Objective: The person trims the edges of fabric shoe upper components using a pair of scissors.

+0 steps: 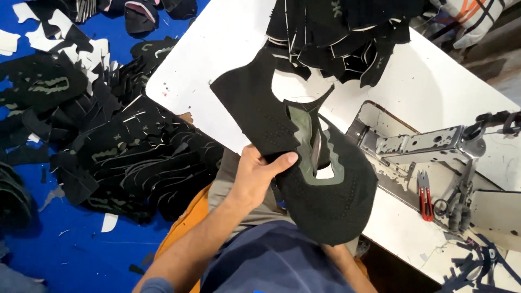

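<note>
Fabric shoe upper (304, 163), black knit with a grey-green lining round its opening, is held up over the near edge of the white table (434, 87). The left hand (255, 176) pinches its edge, thumb on top, fingers closed behind. The right hand is hidden under the piece, so its grip cannot be told. A heap of cut pieces (336, 32) waits on the table; many more (119, 146) lie on the blue floor (76, 249). Red snips (426, 198) rest by the sewing machine (434, 144).

A white, scuffed desk (445, 87) is seen from 12 to 4 o'clock, a grey metal sewing machine bed (418, 144) set into it at 3. Bright blue floor covering (81, 249) is spread from 7 to 11 o'clock.
</note>
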